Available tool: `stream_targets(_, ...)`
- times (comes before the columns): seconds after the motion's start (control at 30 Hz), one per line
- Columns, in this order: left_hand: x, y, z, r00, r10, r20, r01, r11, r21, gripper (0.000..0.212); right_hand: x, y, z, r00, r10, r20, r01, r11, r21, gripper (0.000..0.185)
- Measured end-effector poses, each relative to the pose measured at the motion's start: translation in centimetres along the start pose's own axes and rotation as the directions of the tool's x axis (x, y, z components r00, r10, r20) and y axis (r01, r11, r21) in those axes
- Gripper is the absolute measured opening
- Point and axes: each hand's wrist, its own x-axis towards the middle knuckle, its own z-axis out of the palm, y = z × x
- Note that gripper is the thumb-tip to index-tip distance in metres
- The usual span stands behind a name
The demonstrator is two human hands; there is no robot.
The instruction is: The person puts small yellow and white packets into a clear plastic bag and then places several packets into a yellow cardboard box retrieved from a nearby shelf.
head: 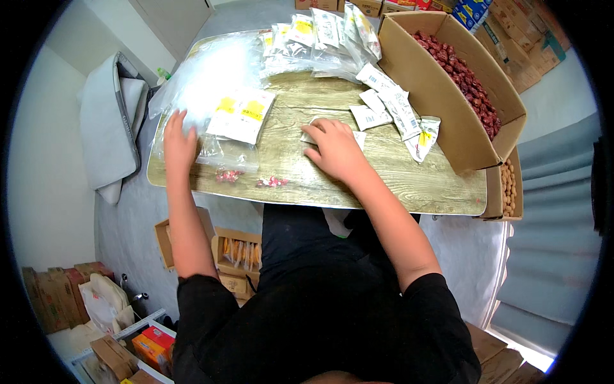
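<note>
My left hand [179, 144] hovers at the left of the table, fingers apart and holding nothing I can see. It is beside a stack of clear plastic bags [192, 77]. Two white packets with yellow print [240, 114] lie side by side just right of it, on or inside a clear zip bag [228, 152]. My right hand [333, 149] rests over a small white packet [359, 139] mid-table. Its thumb and fingers are spread across the packet and hide most of it; whether they grip it is unclear. More white packets [400, 113] lie loosely to the right.
Filled zip bags [331, 38] line the table's back edge. A cardboard box of red dates [422, 91] stands at the right, beside a box of nuts [508, 187]. Small red-wrapped pieces [272, 181] lie near the wooden-patterned table's [312, 192] front edge. Boxes with packets [240, 249] sit below.
</note>
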Motion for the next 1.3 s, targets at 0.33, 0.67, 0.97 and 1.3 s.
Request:
stream_targets(0.33, 6.4, 0.3, 3.6, 0.956, 0.069, 0.285, -0.081, 0.996, 0.032, 0.024, -1.1, 0.5, 0.6, 0.995, -0.081, -0.066, 0.077, 0.996, -0.052, 0.036)
stream_targets(0.67, 6.2, -0.8, 5.3, 0.994, -0.101, -0.045, 0.107, 0.983, 0.149, 0.027, -1.0, 0.5, 0.6, 0.985, -0.111, -0.131, 0.111, 0.994, -0.009, 0.029)
stream_targets(0.97, 5.5, 2.6, 4.1, 0.995, -0.095, 0.012, 0.095, 0.988, -0.124, 0.015, -1.1, 0.5, 0.6, 0.983, -0.124, -0.137, 0.124, 0.992, -0.009, 0.026)
stream_targets(1.3, 2.7, 10.6, -3.6, 0.991, 0.124, -0.058, -0.136, 0.858, -0.496, 0.014, -1.4, 0.1, 0.1, 0.995, -0.009, -0.101, 0.036, 0.963, 0.266, 0.036)
